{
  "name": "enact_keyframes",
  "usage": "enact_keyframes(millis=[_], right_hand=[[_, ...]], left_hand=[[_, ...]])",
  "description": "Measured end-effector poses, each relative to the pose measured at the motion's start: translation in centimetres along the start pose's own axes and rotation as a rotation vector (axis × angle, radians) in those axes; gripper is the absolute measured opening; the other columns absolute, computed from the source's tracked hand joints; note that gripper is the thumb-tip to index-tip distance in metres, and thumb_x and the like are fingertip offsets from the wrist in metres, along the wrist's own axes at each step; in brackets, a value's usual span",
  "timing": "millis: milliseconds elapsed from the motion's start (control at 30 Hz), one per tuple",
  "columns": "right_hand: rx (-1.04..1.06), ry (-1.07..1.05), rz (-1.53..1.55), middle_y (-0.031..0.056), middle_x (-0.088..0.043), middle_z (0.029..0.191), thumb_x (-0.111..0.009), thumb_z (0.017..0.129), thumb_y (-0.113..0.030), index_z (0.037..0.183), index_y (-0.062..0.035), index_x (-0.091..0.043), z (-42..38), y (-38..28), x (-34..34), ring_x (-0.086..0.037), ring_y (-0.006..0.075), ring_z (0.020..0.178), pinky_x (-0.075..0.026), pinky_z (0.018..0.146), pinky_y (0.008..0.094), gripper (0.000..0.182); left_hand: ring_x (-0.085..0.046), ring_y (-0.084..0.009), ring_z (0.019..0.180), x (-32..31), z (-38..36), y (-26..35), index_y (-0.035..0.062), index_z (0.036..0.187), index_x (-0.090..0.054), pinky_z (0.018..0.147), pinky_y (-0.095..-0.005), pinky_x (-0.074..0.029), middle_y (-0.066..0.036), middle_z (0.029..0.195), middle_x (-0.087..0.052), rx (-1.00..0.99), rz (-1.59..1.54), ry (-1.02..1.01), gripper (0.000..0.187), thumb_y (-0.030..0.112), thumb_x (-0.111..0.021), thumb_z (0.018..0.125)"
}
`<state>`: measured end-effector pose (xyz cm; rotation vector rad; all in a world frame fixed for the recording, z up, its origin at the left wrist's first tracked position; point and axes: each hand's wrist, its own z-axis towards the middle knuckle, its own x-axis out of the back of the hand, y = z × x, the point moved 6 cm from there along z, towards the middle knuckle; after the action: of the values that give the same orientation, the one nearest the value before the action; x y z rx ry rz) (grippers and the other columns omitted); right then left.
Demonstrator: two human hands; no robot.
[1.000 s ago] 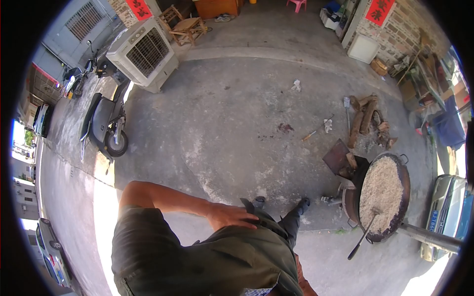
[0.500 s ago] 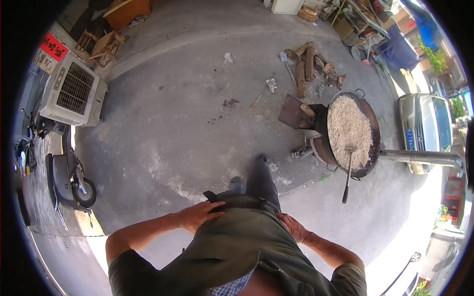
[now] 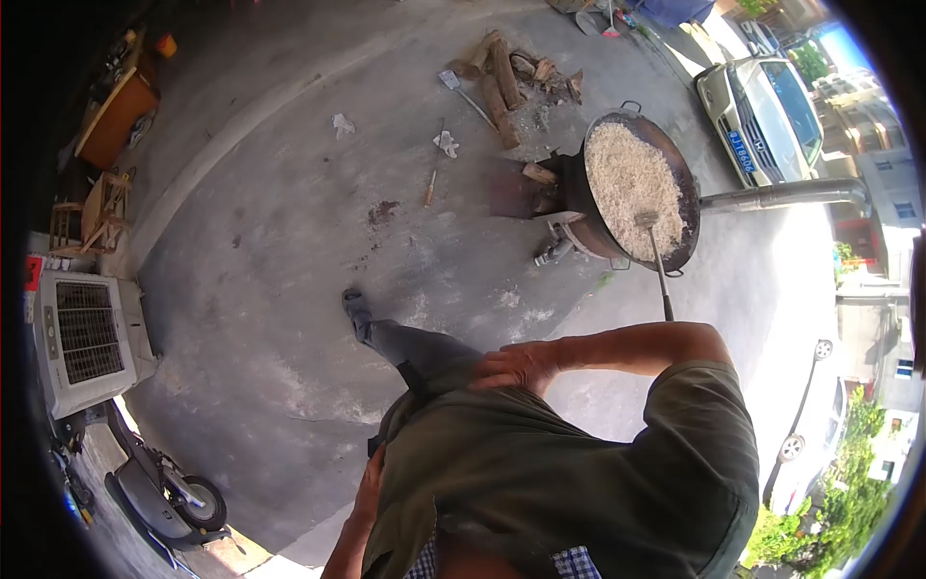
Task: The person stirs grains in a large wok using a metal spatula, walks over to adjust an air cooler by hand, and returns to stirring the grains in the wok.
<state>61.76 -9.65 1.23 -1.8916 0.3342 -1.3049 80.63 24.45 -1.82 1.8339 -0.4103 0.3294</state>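
The right hand (image 3: 518, 367) lies with fingers close together at the hip of 1 olive-green cloth shirt (image 3: 579, 463), where a loose palm should rest steadiest, the left hand's (image 3: 369, 481) fingers too hidden to tell, with 1 long-handled metal spatula (image 3: 659, 261) in 1 round dark metal wok (image 3: 687, 183) of pale grains (image 3: 627, 174), far right.

The wok (image 3: 690, 183) sits ahead on the right atop the stove (image 3: 576, 183), a grainy heap (image 3: 627, 164) inside; the spatula (image 3: 661, 280) rests in it, handle over the near rim. Logs (image 3: 502, 82) lie beyond, a car (image 3: 762, 121) farther right; left, a cooler (image 3: 89, 333) stands beyond a scooter (image 3: 159, 497).
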Motion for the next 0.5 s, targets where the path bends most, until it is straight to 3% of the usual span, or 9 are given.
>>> enact_keyframes(millis=[167, 233, 300, 400, 500], right_hand=[[0.083, -0.104, 0.085, 0.0209, -0.036, 0.15, -0.093, 0.048, -0.054, 0.159, -0.0187, -0.019, 13.3, 3.4, 7.4, -0.04, 0.0394, 0.137, -0.043, 0.109, 0.0498, 0.138], [0.112, -0.189, 0.103, 0.0214, -0.036, 0.15, -0.094, 0.049, -0.053, 0.158, -0.019, -0.022, 19.7, 2.9, 12.6, -0.041, 0.0401, 0.136, -0.042, 0.109, 0.0497, 0.135], [0.176, -0.206, 0.1, 0.0214, -0.036, 0.15, -0.093, 0.052, -0.051, 0.158, -0.0191, -0.023, 24.9, 3.5, 15.9, -0.042, 0.0406, 0.135, -0.042, 0.109, 0.0496, 0.131], [0.257, -0.256, 0.111, 0.022, -0.035, 0.15, -0.089, 0.062, -0.046, 0.157, -0.0173, -0.023, 31.1, 3.3, 19.1, -0.041, 0.0413, 0.135, -0.041, 0.11, 0.0479, 0.12], [0.272, -0.292, 0.074, 0.0226, -0.034, 0.151, -0.087, 0.068, -0.042, 0.157, -0.0147, -0.022, 35.9, 4.1, 21.7, -0.041, 0.0419, 0.135, -0.04, 0.112, 0.0457, 0.113]], left_hand=[[-0.049, -0.0463, 0.125, 15.7, -0.4, 3.4, 0.0115, 0.154, -0.032, 0.106, -0.0485, -0.043, -0.026, 0.155, -0.033, 0.159, 0.185, -0.027, 0.081, 0.03, -0.071, 0.086], [-0.053, -0.0452, 0.124, 20.6, -3.8, -3.1, 0.0112, 0.156, -0.029, 0.106, -0.0477, -0.044, -0.026, 0.152, -0.039, 0.177, 0.142, 0.178, 0.096, 0.03, -0.082, 0.078], [-0.048, -0.0432, 0.133, 29.8, -4.7, -3.9, 0.0129, 0.157, -0.026, 0.107, -0.047, -0.046, -0.022, 0.151, -0.042, 0.366, 0.154, 0.196, 0.121, 0.038, -0.094, 0.061], [-0.052, -0.0394, 0.131, 40.7, -7.8, -9.0, 0.0168, 0.156, -0.032, 0.104, -0.0492, -0.048, -0.02, 0.147, -0.049, 0.649, 0.238, 0.437, 0.102, 0.031, -0.089, 0.073], [-0.061, -0.0313, 0.123, 47.6, -10.1, -15.7, 0.0126, 0.151, -0.042, 0.099, -0.0435, -0.052, -0.019, 0.136, -0.06, 0.727, -0.074, 0.864, 0.076, 0.024, -0.079, 0.086]])
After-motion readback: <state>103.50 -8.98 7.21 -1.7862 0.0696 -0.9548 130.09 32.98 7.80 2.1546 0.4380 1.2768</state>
